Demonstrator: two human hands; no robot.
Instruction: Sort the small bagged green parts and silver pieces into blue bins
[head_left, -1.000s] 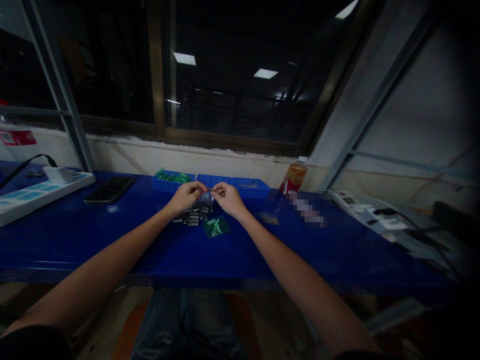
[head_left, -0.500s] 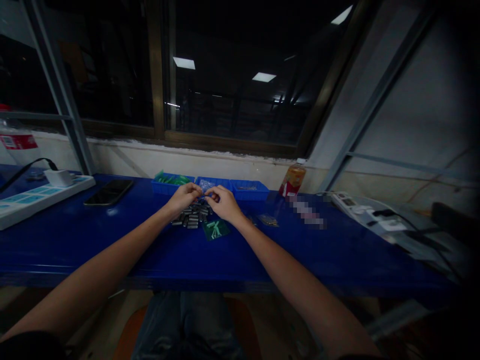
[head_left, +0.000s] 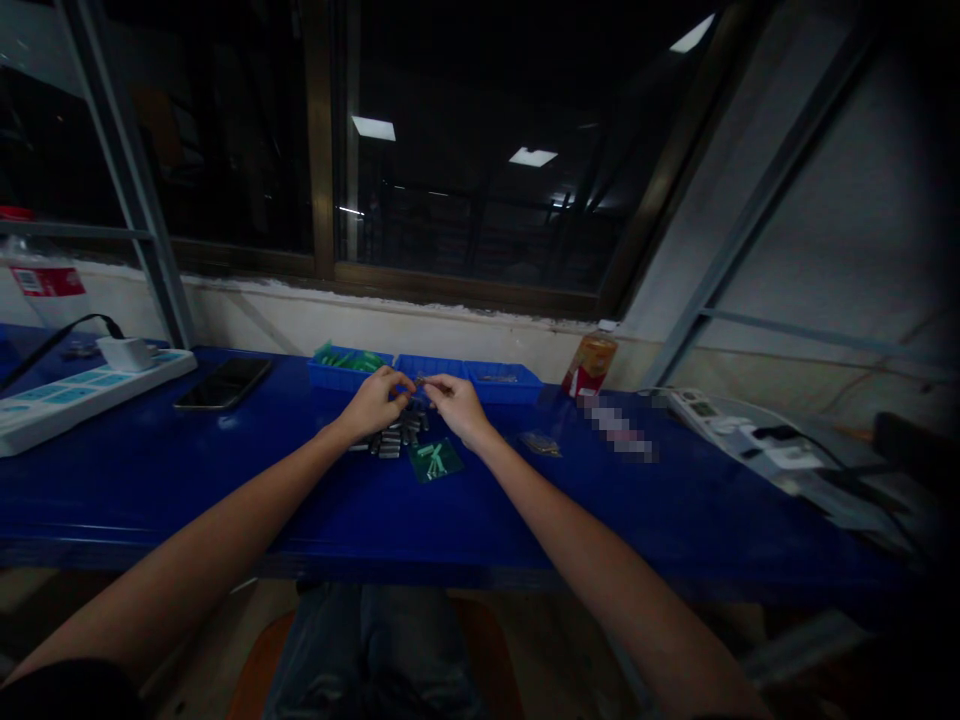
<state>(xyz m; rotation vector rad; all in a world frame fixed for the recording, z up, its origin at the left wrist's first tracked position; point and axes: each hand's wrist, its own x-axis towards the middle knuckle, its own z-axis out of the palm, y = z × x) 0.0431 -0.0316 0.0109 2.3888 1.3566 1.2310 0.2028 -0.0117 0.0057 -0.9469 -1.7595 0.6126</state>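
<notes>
Both my hands are raised just above a blue table (head_left: 225, 480), close together and pinched. My left hand (head_left: 373, 402) has its fingertips closed on something tiny that I cannot make out. My right hand (head_left: 457, 402) pinches a small thin metal piece (head_left: 426, 381) that sticks out toward the left hand. Below them lies a pile of small dark grey parts (head_left: 394, 437). A green bag with pale pieces (head_left: 434, 460) lies beside the pile, under my right wrist.
Blue trays (head_left: 495, 380) stand behind my hands, one holding green bags (head_left: 346, 358). A phone (head_left: 223, 383) and a white power strip (head_left: 67, 394) lie to the left. A bottle (head_left: 589, 366) stands at the right, with white devices (head_left: 757, 440) further right.
My hands lifted a little off the pile and drew slightly apart. The thin metal piece now shows between the fingertips. The view shifted a little.
</notes>
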